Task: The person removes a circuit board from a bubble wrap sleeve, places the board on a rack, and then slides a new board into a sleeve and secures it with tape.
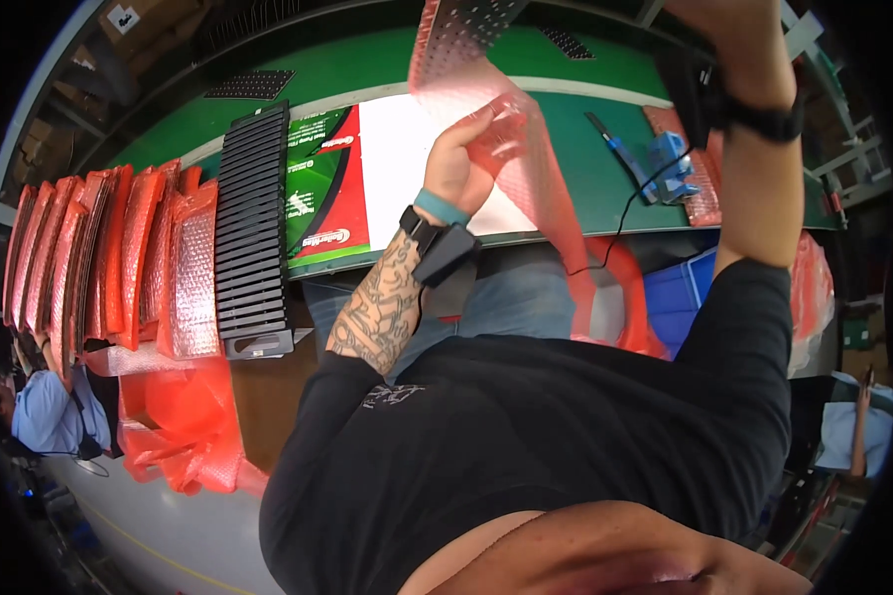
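Note:
Red translucent bubble wrap [541, 164] hangs in a strip across the middle of the bench. My left hand [461, 169] is closed on its edge, thumb up, with the other fingers partly behind the film. At the top edge, a black perforated panel [471, 30] stands tilted against the upper part of the wrap. High on the right my right hand [709, 12] is cut off by the frame, so its fingers do not show. Below my left hand lies a white sheet [397, 149], beside a green and red printed card [318, 188].
Bubble-wrapped packs [109, 258] stand in a row at left, beside a black slatted panel [253, 218]. A blue cutter [620, 154] and a blue tool [673, 164] with a black cable lie right. A blue crate [675, 297] sits below. People [55, 407] are at both sides.

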`<state>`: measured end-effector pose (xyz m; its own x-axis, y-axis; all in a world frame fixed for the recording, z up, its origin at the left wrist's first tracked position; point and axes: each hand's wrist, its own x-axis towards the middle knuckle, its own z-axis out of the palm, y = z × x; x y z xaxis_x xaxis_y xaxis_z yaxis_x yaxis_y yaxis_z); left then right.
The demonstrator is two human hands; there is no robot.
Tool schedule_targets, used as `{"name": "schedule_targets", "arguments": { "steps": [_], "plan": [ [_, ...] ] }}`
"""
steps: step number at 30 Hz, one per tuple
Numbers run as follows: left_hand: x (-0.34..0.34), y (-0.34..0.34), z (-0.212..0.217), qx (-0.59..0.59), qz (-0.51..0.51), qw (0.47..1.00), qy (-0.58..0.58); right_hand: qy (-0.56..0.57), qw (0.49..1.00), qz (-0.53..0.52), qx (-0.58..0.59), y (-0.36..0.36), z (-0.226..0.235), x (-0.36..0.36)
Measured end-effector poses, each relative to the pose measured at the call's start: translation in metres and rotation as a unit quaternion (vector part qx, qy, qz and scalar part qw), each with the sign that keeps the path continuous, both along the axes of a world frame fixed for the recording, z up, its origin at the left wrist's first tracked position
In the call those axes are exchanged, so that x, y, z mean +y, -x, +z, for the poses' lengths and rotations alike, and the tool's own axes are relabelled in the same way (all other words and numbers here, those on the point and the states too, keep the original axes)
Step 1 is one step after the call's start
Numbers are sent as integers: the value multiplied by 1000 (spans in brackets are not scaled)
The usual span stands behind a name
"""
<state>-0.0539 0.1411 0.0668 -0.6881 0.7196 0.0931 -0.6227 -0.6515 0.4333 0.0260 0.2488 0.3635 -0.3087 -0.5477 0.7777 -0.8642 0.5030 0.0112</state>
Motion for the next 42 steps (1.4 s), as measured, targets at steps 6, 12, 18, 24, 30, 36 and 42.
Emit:
{"name": "schedule_targets", "arguments": {
  "steps": [6,12,18,24,30,36,42],
  "plan": [
    [9,-1,-13,-45,-115,989,-80,-79,980,-105,153,-32,-102,16],
    [-22,-29,-57,-119,-117,981,-100,-32,985,-131,104,-45,-207,13],
    [-60,-66,-60,-154,-118,973,-124,20,988,-153,24,-67,-282,0],
    [-69,-77,-55,-147,-97,984,-12,28,970,-199,-135,-77,-321,-16],
    [-52,-70,-83,-84,-37,973,211,63,952,-218,-204,-75,-327,-21],
    [-68,-65,-79,-150,-9,967,205,64,844,-129,-517,2,-262,73],
    [-42,-40,-51,-55,35,953,297,78,679,-648,-335,206,-306,427]
  ]
}}
